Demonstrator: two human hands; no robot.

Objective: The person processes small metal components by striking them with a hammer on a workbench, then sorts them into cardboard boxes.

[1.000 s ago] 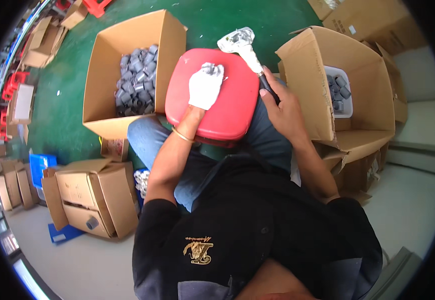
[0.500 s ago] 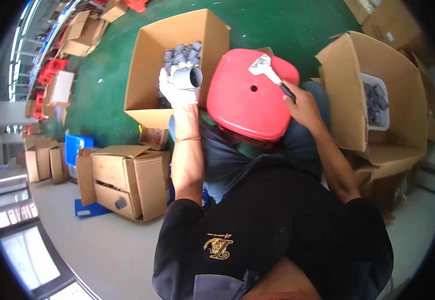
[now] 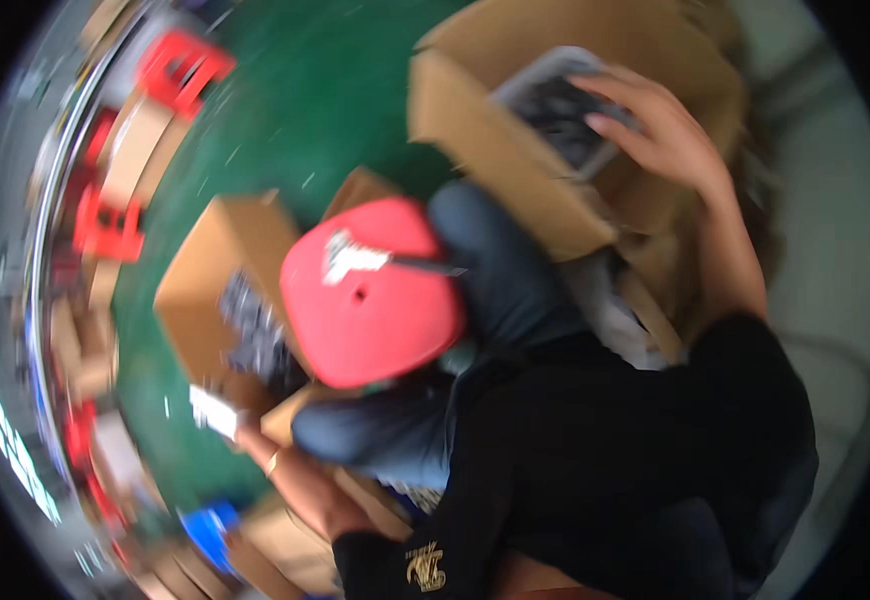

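Note:
My right hand (image 3: 663, 128) is over a pale plastic tub (image 3: 527, 86) of grey pipe fittings (image 3: 557, 125) inside the right cardboard box. Its thumb and fingers are round a grey pipe fitting (image 3: 617, 108), blurred by motion. My left hand (image 3: 217, 410), in a white glove, is beside the near rim of the left cardboard box (image 3: 190, 290). Blur hides its fingers and anything in them. A scraper-like tool (image 3: 355, 258) with a white flared head and black handle lies on the red stool (image 3: 375, 330) between my knees. More grey fittings (image 3: 255, 325) fill part of the left box.
The right cardboard box (image 3: 495, 155) stands beside my right leg. Red plastic stools (image 3: 183, 72) and cartons (image 3: 143, 150) line the far left of the green floor (image 3: 325, 90). A blue bin (image 3: 212, 530) and more cartons are at the lower left.
My right hand has let go of the tool, now on the stool, and moved right into the tub. My left hand has lowered beside the left box. The view has turned right.

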